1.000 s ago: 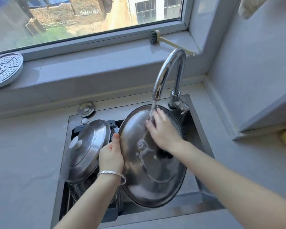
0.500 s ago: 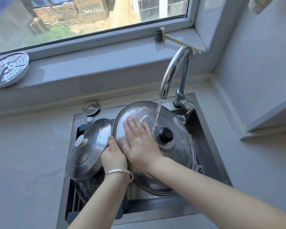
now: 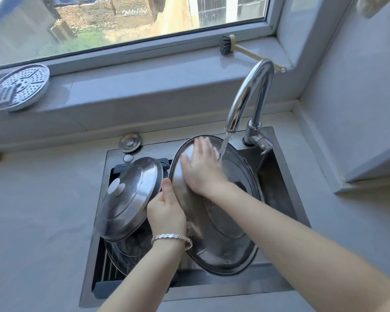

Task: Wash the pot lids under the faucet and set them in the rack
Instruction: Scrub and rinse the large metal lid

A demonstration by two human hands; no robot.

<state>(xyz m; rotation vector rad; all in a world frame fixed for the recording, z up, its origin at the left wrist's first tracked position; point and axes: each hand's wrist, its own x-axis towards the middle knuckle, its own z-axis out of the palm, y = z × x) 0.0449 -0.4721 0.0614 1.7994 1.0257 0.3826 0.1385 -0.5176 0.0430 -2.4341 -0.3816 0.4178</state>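
A large steel pot lid [image 3: 221,230] stands tilted in the sink under the running faucet [image 3: 249,93]. My left hand [image 3: 167,210] grips its left rim, thumb on top. My right hand [image 3: 202,167] lies flat on the lid's upper face with straight fingers, blurred, beside the water stream. The lid's dark knob [image 3: 240,185] peeks out past my right wrist. A smaller steel lid with a white knob [image 3: 131,197] leans in the rack [image 3: 109,266] at the sink's left side, with another lid partly hidden beneath it.
A perforated steamer plate [image 3: 18,86] and a dish brush [image 3: 239,49] lie on the window sill. A round drain cover [image 3: 130,142] sits on the counter behind the sink [image 3: 279,183]. The grey wall rises at right.
My right hand has rubbed across the big lid, from its right side to the lower left and now up toward its top edge. The lid has been turned and tilted under the stream.
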